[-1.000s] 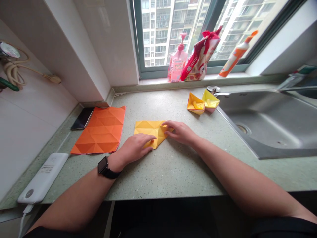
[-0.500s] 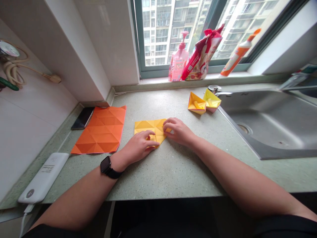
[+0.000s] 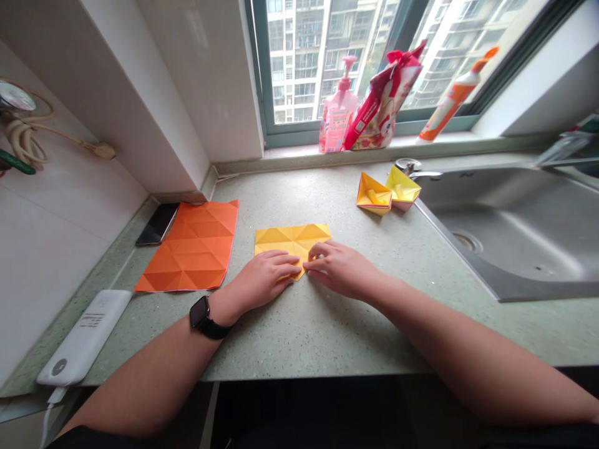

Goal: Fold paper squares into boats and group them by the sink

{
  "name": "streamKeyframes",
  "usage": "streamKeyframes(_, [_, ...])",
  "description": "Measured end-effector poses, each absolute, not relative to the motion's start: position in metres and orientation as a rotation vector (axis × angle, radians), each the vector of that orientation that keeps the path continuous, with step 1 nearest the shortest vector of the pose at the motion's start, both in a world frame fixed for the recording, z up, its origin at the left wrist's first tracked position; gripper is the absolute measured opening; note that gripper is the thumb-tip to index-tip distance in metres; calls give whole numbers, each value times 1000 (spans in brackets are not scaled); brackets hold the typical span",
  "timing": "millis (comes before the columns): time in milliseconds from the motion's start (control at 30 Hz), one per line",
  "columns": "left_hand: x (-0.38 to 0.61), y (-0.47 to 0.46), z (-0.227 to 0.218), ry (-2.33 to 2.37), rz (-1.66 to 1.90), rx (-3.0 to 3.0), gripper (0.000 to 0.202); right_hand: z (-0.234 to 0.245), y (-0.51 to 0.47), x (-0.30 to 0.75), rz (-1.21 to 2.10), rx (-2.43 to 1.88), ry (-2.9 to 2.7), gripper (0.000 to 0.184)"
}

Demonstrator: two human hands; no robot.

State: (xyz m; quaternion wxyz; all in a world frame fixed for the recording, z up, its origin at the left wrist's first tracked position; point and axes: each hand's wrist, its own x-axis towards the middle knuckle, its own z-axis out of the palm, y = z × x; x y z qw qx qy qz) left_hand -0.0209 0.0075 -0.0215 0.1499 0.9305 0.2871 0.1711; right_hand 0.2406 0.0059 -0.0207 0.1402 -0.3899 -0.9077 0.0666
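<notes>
A creased yellow paper sheet (image 3: 290, 236) lies flat on the green countertop (image 3: 327, 324) in front of me. My left hand (image 3: 262, 280), with a black watch on its wrist, rests on the sheet's near edge with fingers curled and pressing down. My right hand (image 3: 339, 268) meets it at the sheet's near right corner, fingertips pinched on the paper. Both hands cover the front part of the sheet.
An orange creased sheet (image 3: 191, 246) lies to the left, beside a dark phone (image 3: 156, 223) and a white power bank (image 3: 84, 337). Two folded yellow paper boats (image 3: 386, 192) sit by the steel sink (image 3: 519, 231). A pink pump bottle (image 3: 337, 112), red bag (image 3: 381, 100) and orange bottle (image 3: 452, 96) stand on the windowsill.
My right hand has slid from the sheet's far right corner down to its near edge, beside my left hand. The folded right corner now lies flat and the sheet's top right shows.
</notes>
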Motion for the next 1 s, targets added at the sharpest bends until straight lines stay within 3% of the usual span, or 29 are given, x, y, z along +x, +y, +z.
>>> streamKeyframes(467, [-23, 6, -19, 871, 441, 2617, 18, -11, -3, 236, 345, -988, -2751, 19])
streamKeyframes(833, [-25, 5, -18, 874, 406, 2601, 16, 4, 6, 242, 328, -1431, -2712, 31])
streamKeyframes(1000, [-30, 4, -15, 833, 346, 2601, 26, 2, 16, 253, 288, -1536, -2621, 34])
